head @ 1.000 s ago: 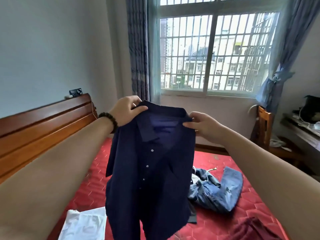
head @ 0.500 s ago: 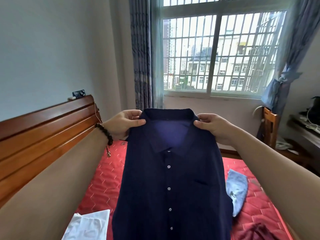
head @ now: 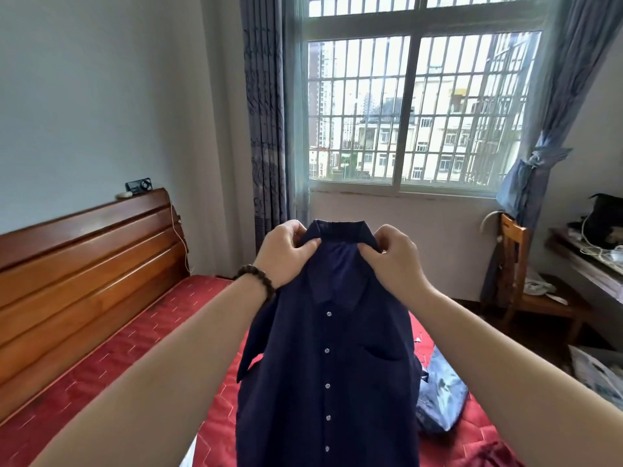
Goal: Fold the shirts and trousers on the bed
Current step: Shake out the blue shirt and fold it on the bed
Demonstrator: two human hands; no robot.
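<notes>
A navy button-up shirt [head: 332, 382] hangs in the air in front of me, buttons facing me, over the red bed [head: 111, 358]. My left hand [head: 285, 252] pinches the left side of its collar. The collar's right side is pinched by my right hand [head: 392, 259], close beside the left. The two hands bunch the collar between them. Blue jeans [head: 441, 396] lie crumpled on the bed behind the shirt, partly hidden. A dark red garment [head: 490, 456] shows at the bottom right edge.
A wooden headboard [head: 84, 261] runs along the left. A wooden chair [head: 526, 284] and a cluttered desk [head: 593, 264] stand at the right, under the barred window [head: 414, 106]. A bit of white cloth [head: 189, 453] peeks out beside my left forearm.
My hands have come closer together on the collar, narrowing the shirt's top. The view has tilted up, and the shirt hangs lower in front of me.
</notes>
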